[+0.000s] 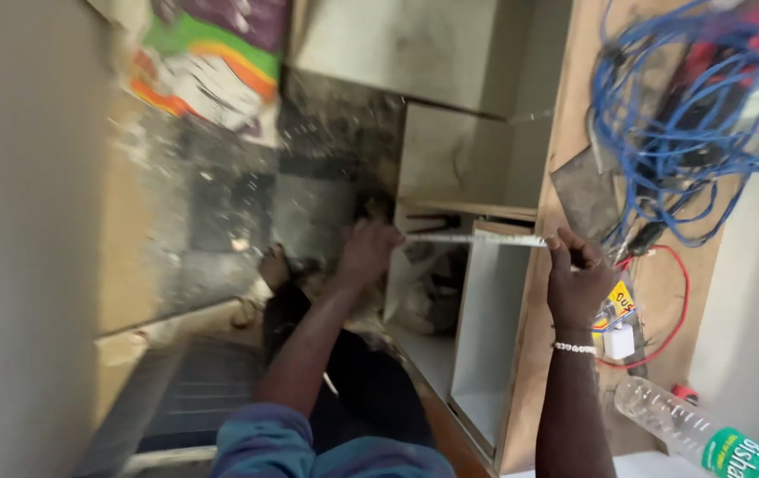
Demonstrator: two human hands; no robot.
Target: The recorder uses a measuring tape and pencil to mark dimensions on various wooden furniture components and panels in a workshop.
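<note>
A pale measuring tape (472, 239) is stretched level between my two hands. My left hand (367, 251) pinches its left end near a wooden panel edge. My right hand (577, 280), with a bead bracelet at the wrist, grips the other end at the edge of a wooden board (546, 292). The tape spans the open front of a white-lined cabinet box (486, 327). My bare foot (275, 268) shows on the floor below the left hand.
A tangle of blue wire (681, 106) and a red wire (676, 310) lie on the board at right. A clear plastic bottle with a green label (698, 429) and a small white plug (619, 341) are near my right arm. A colourful bag (211, 62) leans at top left.
</note>
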